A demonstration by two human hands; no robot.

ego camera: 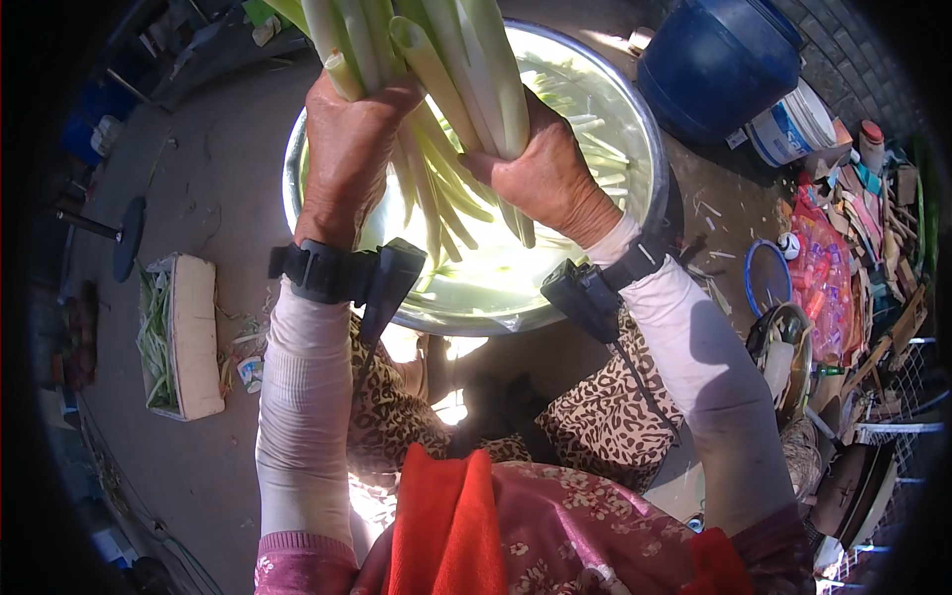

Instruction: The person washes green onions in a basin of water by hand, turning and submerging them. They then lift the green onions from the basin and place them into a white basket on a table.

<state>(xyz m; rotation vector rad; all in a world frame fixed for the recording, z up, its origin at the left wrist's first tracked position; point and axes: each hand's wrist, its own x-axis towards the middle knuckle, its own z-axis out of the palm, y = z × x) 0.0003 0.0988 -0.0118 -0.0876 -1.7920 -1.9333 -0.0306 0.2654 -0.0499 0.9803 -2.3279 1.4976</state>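
Note:
My left hand (357, 141) grips a bundle of thick, pale green and white stalks (357, 37) that look like large scallions. My right hand (554, 175) is closed around a second bundle of the same stalks (483, 67). Some have open, hollow cut ends. Both hands are above a wide metal basin (658, 141), and the lower ends of the bundles hang over it. More cut stalks (606, 149) lie inside the basin, in what looks like water. Glare hides part of its bottom. The upper ends of the held stalks run out of view.
A white box (195, 335) with green leaves stands on the floor at left. A blue barrel (718, 63) and white bucket (792, 126) are at upper right. Plastic bottles in a red bag (822, 275), a blue-rimmed hoop (767, 277) and a metal pan (799, 349) crowd the right.

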